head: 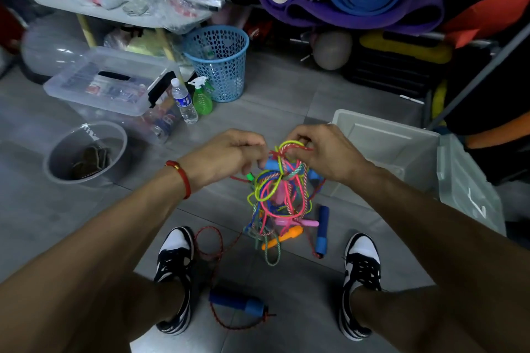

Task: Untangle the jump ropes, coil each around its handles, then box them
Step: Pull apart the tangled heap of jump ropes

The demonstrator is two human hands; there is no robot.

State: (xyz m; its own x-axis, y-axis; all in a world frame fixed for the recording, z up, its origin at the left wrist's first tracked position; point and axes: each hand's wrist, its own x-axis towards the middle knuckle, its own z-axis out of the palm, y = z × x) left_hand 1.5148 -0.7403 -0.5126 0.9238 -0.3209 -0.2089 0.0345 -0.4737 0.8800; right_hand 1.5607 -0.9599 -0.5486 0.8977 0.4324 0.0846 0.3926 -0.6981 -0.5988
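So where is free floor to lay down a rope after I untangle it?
Bare grey floor lies left of the left shoe, below the round tub. More tiles are free between the blue basket and the empty white box. Between the shoes it is crowded: the tangle hangs there and a blue handle lies on the floor.

Rope tangle (279, 192) hung between both shoes, left hand (226, 156) and right hand (321, 153) gripping its top. Open box (384, 149) sat on floor (286, 100) right of tangle; lidded bin (114, 86) far left, basket (220, 63) behind it, loose handle (238, 302) nearest.
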